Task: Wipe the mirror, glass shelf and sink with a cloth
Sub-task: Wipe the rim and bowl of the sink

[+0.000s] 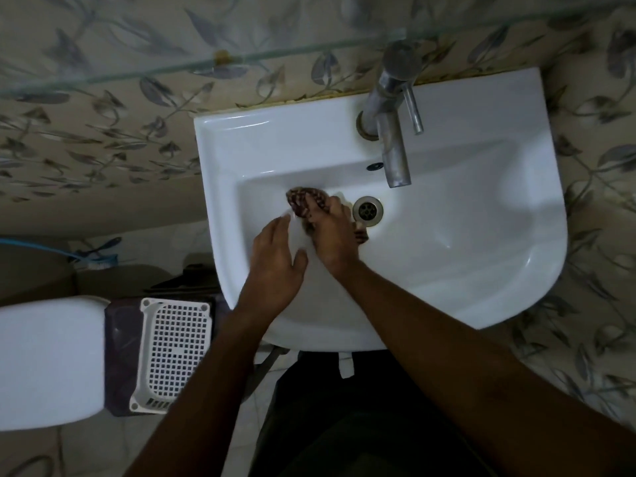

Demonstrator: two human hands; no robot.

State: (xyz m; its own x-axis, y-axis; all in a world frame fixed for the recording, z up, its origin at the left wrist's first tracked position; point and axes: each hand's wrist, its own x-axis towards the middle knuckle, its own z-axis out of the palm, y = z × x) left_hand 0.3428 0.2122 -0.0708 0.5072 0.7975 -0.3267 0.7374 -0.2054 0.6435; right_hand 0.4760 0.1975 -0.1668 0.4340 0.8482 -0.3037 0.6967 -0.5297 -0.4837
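both forearms reach over the sink point(481, 270); right hand point(332, 232) grips the soft, light cloth point(303, 201) bunched near the drain; left hand point(275, 259) rests flat, empty

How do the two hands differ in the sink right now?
The right hand grips the patterned cloth beside the drain; the left hand holds nothing. The right hand's fingers curl; the left hand's are nearly straight. Both are over the sink basin.

White basket point(172, 352) beside toilet tank point(48, 359), brush point(99, 261) behind.
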